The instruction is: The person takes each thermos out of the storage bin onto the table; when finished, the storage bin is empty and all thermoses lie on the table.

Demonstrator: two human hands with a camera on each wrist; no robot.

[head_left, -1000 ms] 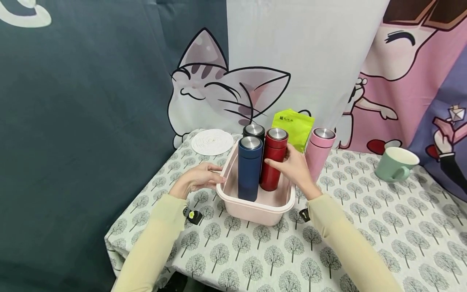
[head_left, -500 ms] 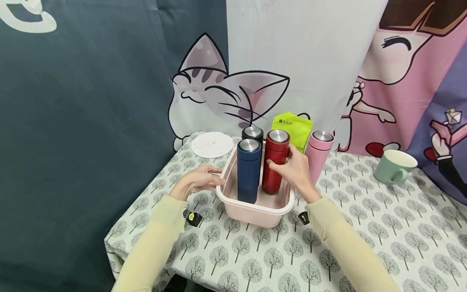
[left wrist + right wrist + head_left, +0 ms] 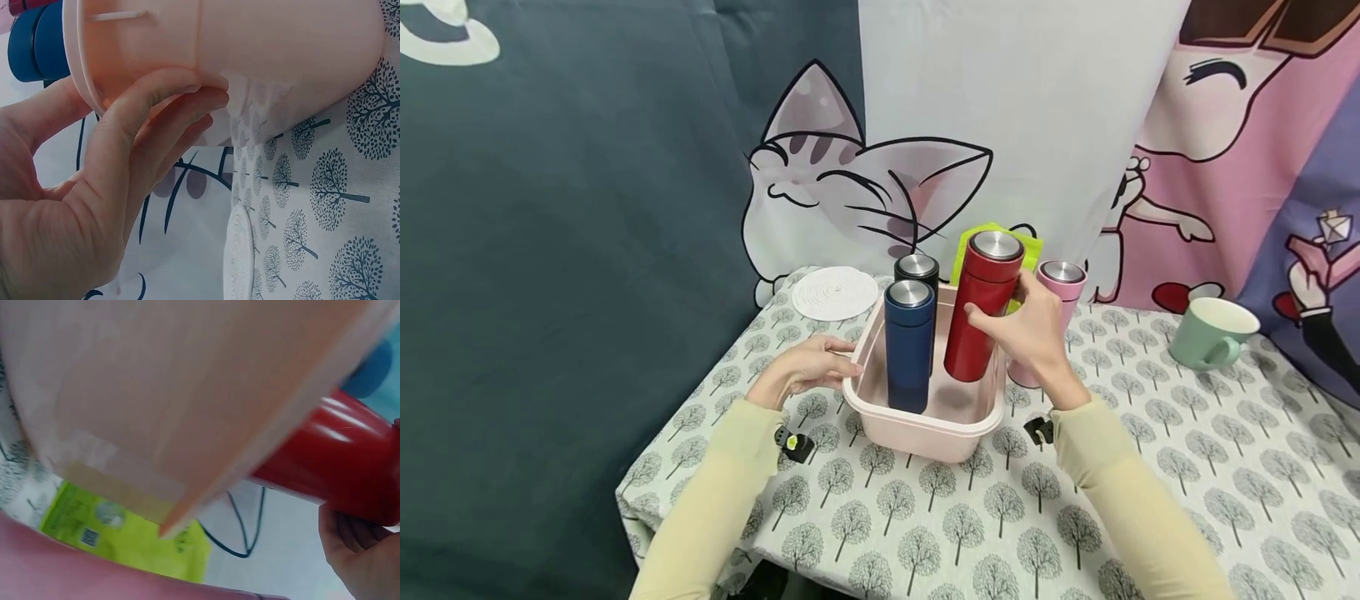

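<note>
My right hand (image 3: 1028, 329) grips a red thermos (image 3: 979, 312) with a silver lid, thumb in front and fingers behind. The thermos leans slightly right, its base raised over the floor of a pale pink plastic tub (image 3: 925, 423). In the right wrist view its red body (image 3: 337, 459) shows beyond the tub's wall. A blue thermos (image 3: 910, 354) stands in the tub, with a black thermos (image 3: 917, 267) partly hidden behind it. My left hand (image 3: 808, 364) holds the tub's left side; in the left wrist view its fingers (image 3: 169, 103) lie against the outer wall below the rim.
A pink thermos (image 3: 1063, 283) stands just right of the tub, partly behind my right hand. Behind is a lime-green bag (image 3: 992, 229). A white round woven mat (image 3: 835, 293) lies back left, a green mug (image 3: 1213, 333) at right. A tree-print cloth (image 3: 917, 517) covers the table.
My right hand has lifted the red thermos up and to the right, away from the blue and black ones. My left hand stays on the tub, which has not moved.
</note>
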